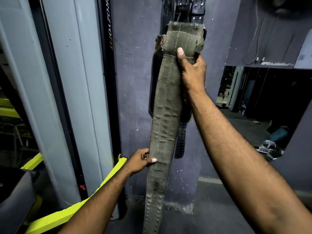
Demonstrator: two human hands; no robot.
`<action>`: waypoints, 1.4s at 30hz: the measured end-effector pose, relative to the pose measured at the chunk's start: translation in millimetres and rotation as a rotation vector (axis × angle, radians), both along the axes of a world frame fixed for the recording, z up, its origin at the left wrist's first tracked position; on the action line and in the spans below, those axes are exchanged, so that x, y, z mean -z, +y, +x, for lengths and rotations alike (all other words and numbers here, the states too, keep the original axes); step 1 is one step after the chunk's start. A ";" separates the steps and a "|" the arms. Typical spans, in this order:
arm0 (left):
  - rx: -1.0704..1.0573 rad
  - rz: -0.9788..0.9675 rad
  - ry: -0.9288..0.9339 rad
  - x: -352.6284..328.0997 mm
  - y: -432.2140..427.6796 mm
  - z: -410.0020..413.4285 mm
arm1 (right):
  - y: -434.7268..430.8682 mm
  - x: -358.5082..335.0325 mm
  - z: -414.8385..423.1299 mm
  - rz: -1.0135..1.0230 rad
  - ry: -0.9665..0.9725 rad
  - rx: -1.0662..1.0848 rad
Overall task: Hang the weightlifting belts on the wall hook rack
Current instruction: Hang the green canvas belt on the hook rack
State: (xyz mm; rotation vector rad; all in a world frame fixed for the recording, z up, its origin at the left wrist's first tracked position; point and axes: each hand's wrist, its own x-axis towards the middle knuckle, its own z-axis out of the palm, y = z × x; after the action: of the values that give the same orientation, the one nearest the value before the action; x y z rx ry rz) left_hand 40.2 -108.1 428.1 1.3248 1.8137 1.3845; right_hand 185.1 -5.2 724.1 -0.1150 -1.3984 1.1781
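Observation:
A long olive-green stitched weightlifting belt [166,115] hangs upright in front of the purple wall. My right hand [190,70] grips it near its folded top end, thumb pressed on the front. My left hand [141,160] pinches its left edge lower down. Behind it black belts [180,142] hang against the wall, their buckle ends [196,7] reaching up to the top of the view. The hook rack itself is hidden at the frame's upper edge.
A grey machine column [72,98] with a black upright stands at the left, with a yellow-green bar [72,208] low beside it. A mirror [263,102] on the right wall reflects the gym floor. Cables hang at the upper right.

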 end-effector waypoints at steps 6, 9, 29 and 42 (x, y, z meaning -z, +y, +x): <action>-0.067 0.208 -0.133 -46.8 11.2 25.3 | 5.2 2.6 12.4 0.047 -0.053 -0.041; -0.063 0.383 -0.173 -106.3 20.3 43.6 | 14.4 17.2 16.3 0.017 -0.054 -0.068; -0.397 0.448 -0.032 -218.9 109.6 52.3 | 115.3 81.4 32.2 0.106 -0.452 -0.147; -0.523 0.670 0.088 -244.3 179.1 -48.6 | 187.2 44.5 -81.0 0.280 -0.430 -0.103</action>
State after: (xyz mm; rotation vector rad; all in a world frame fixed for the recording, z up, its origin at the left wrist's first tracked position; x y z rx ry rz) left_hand -8.5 71.0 672.4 1.2536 1.9160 2.4031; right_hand 104.1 182.0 679.7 -0.1029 -1.9551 1.0663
